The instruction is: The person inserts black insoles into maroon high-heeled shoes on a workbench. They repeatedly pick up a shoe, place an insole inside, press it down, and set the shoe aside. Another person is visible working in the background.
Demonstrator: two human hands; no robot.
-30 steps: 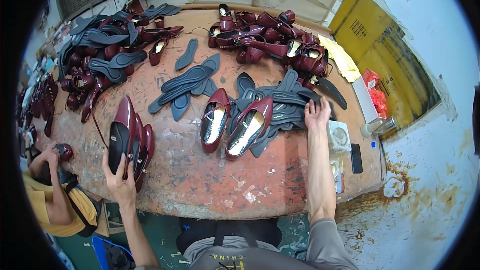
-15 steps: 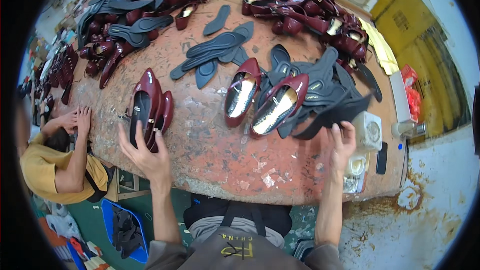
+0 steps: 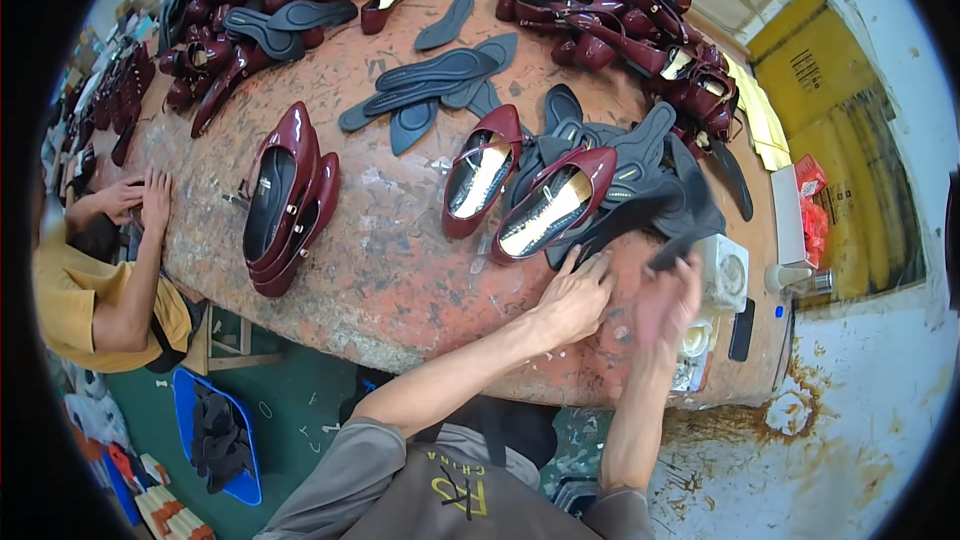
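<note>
My left hand [image 3: 578,298] has its fingers closed at the lower edge of a dark grey insole [image 3: 618,223], in front of the insole pile. My right hand [image 3: 672,302], smeared by motion, grips another dark insole [image 3: 686,242] beside a white block-shaped container. Between the hands and the loose insoles lie two burgundy pointed shoes, a left one [image 3: 480,180] and a right one [image 3: 552,210], with shiny gold-toned insides. Farther left stands a pair of burgundy shoes [image 3: 283,200] pressed side by side; a dark insole shows inside the nearer one.
Burgundy shoes [image 3: 610,20] are heaped at the back right, and more shoes with insoles [image 3: 250,30] at the back left. Several loose insoles [image 3: 430,85] lie mid-table. The white container [image 3: 725,272] and a phone [image 3: 741,330] are at right. A co-worker in yellow [image 3: 105,300] sits left.
My left hand has left the shoe pair at the left and crossed to the insoles beside my right hand. The right hand has dropped slightly, still with an insole.
</note>
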